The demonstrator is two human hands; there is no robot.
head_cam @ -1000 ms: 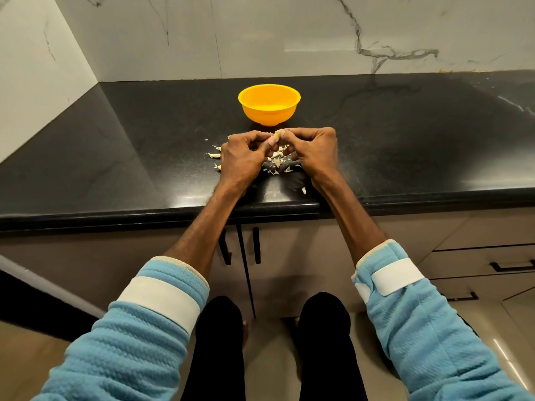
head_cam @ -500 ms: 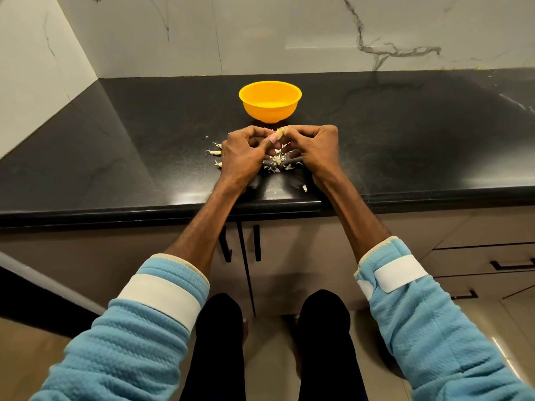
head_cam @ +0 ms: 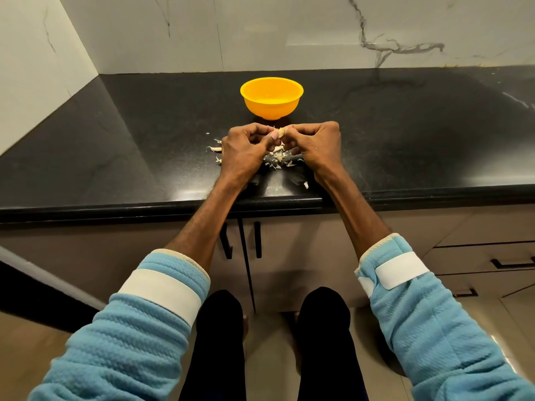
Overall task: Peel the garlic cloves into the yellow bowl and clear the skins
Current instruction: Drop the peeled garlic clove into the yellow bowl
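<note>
Both hands pinch one garlic clove between curled fingertips, the left hand and right hand meeting over the black counter. Just beyond the grip stands the yellow bowl; loose skins lie under and beside it. No writing shows.
</note>
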